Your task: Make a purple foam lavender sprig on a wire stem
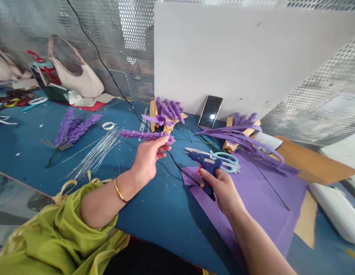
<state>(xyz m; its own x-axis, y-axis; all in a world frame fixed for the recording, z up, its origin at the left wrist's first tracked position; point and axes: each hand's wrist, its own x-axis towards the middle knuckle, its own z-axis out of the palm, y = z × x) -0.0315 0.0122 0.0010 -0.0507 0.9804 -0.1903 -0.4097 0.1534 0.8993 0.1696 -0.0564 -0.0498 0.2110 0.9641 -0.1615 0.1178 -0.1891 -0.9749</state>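
Observation:
My left hand pinches a purple paper lavender spike, which lies nearly level and points left above the table. In my right hand is a dark blue hot glue gun, its nozzle aimed left and a little apart from the flower. The gun's black cord runs behind my left hand. Light blue-handled scissors lie just beyond the gun, partly hidden by it. Under my right hand spread sheets of purple paper.
Left lie a lavender bunch, a roll of tape and thin wires. Behind are bundled purple flowers, a propped phone and a white board. Purple strips lie right; a pale handbag stands far left.

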